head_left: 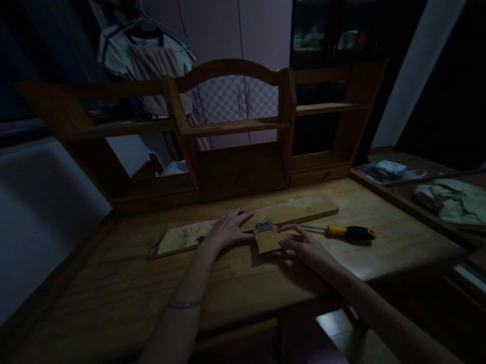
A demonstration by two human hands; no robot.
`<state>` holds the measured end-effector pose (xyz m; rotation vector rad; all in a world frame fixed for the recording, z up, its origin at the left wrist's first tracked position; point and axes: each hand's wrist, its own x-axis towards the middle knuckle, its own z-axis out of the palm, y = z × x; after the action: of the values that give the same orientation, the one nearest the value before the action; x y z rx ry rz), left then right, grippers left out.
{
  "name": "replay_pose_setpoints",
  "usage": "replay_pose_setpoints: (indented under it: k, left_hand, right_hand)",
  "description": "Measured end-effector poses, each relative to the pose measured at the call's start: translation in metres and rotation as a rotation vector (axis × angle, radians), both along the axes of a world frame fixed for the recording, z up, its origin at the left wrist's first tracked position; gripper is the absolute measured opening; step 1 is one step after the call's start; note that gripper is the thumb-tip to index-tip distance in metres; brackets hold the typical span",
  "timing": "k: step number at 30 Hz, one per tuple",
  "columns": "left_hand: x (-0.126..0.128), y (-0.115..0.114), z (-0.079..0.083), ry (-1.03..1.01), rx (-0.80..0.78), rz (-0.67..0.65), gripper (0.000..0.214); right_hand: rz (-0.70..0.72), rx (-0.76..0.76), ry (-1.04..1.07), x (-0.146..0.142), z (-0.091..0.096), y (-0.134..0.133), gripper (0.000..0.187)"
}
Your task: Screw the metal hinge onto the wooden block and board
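At far left on the desk [240, 294], a thin, sliver-like item [108, 274] lies apart from the work; it is too small to identify. If it is sharp, a sliding forearm could catch on it.

Next, the long wooden board [295, 211] lies flat across the desk, its left end stained and rough. A splinter or a rocking seat is a possible fault there.

The left hand [226, 230] is palm down, fingers spread over the middle of the board, its thumb reaching to the left edge of the small wooden block [268, 241]. It appears to steady rather than grip. Should that pressure ease, the board could skid, since no clamp is visible.

The metal hinge [264, 226] sits at centre, between board and block. Whether screws are seated cannot be told. Poor alignment here would leave the block skewed; a swinging leaf could pinch a fingertip.

The right hand [303, 247] is partly curled, fingertips holding the block's right side. A loose hold would let the block twist.

At right, the yellow-and-black screwdriver [350, 232] lies with its shaft toward the right hand's fingers; contact cannot be confirmed. A careless knock could set it rolling. Dim light raises every risk noted.
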<state>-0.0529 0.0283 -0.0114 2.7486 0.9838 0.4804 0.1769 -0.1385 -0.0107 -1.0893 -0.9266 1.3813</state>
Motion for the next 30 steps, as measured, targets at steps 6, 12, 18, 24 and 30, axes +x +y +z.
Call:
replay_pose_setpoints:
  k: [6, 12, 18, 24, 30]
  left_hand:
    - [-0.001, 0.0, -0.001, -0.004, 0.008, -0.004, 0.086]
    - [0.0, 0.003, -0.003, -0.003, -0.008, 0.0, 0.088]
    - [-0.005, -0.004, -0.002, -0.042, 0.011, 0.002, 0.094]
    - [-0.077, -0.005, 0.015, -0.165, 0.047, 0.139, 0.086]
    - [-0.217, -0.012, 0.063, -0.295, -0.159, 0.536, 0.054]
  right_hand:
    - [-0.019, 0.023, 0.031, 0.0, -0.003, 0.001, 0.047]
    - [-0.03, 0.006, 0.031, -0.001, -0.001, 0.002, 0.053]
    - [-0.033, 0.019, 0.013, 0.002, -0.007, 0.006, 0.053]
    - [-0.015, 0.031, 0.006, 0.001, -0.009, 0.008, 0.055]
    - [-0.018, 0.051, 0.024, 0.001, -0.008, 0.009, 0.055]
